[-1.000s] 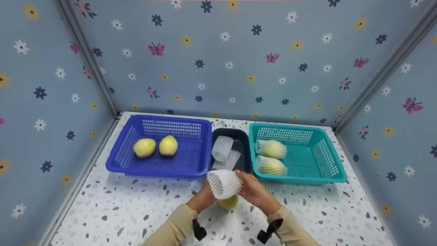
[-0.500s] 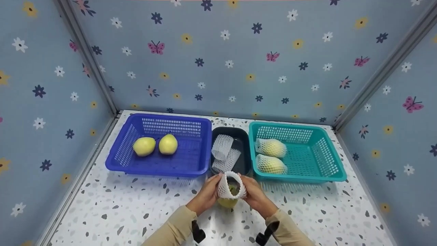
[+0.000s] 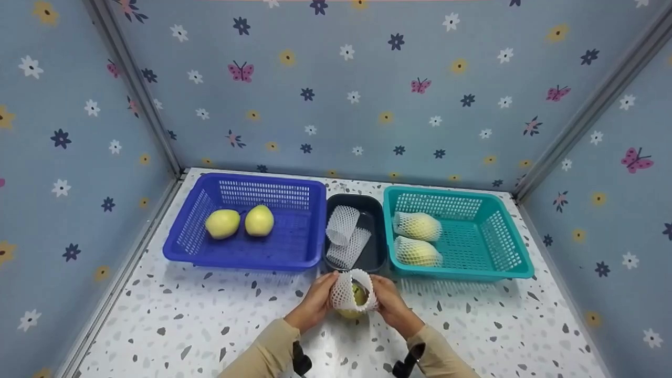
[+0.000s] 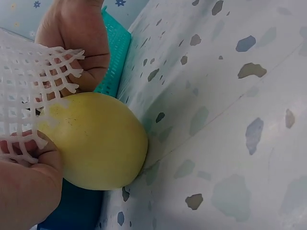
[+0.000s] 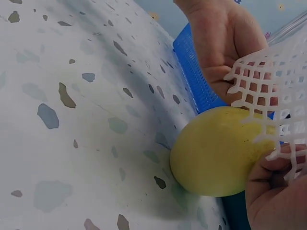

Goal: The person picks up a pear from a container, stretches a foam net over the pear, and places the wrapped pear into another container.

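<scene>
A white foam fruit net (image 3: 344,292) is stretched between my two hands, its mouth spread round the upper part of a yellow pear (image 4: 103,141). The pear stands on the speckled tabletop, its lower half bare. My left hand (image 3: 314,303) grips the net's left side, fingers curled inside the lower edge in the left wrist view. From the opposite side my right hand (image 3: 392,304) pinches the net's edge, with its fingertips (image 5: 283,163) tucked under the mesh. Through the net's upper opening the pear's top shows in the head view.
A blue basket (image 3: 252,262) with two bare pears (image 3: 222,224) stands at the left. Behind the hands, a black tray (image 3: 374,252) holds two foam nets (image 3: 343,226). The teal basket (image 3: 472,274) at the right contains two netted pears (image 3: 418,252). Patterned walls enclose the table.
The net has turned from lying sideways above the pear to opening upright, and has come down over the pear's top. Both hands lowered with it.
</scene>
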Available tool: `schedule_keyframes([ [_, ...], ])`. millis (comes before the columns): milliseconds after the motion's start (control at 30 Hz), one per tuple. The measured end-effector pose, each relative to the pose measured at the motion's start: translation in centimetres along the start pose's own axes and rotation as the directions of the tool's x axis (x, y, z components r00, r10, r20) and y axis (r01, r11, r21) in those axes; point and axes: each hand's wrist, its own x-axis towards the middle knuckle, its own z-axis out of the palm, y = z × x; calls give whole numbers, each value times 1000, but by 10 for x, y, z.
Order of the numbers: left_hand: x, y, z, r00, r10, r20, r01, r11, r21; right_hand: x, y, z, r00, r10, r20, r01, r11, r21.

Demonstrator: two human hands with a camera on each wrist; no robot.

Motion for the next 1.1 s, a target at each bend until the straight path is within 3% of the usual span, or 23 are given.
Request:
schedule_keyframes([
  [267,1,-3,-5,1000,20,-9,-20,999,44,1,3,0,998,-5,-60,-2,991,-131],
  [467,3,-6,-10,999,-2,-33,5,996,92,3,7,-2,997,5,-76,-22,974,-224],
  [667,4,-12,-16,1000,19,-17,-16,987,161,4,12,-4,997,-7,-75,-14,962,-272],
  [833,4,-15,-17,998,42,-40,-33,978,205,10,17,-4,991,-3,-135,-43,940,-339],
  [967,10,-23,-18,996,56,-66,-40,973,229,14,22,-6,987,-51,-150,-8,928,-372],
  [1100,13,-23,-16,991,81,-109,-41,944,328,18,27,-9,988,-95,-125,43,930,-366],
])
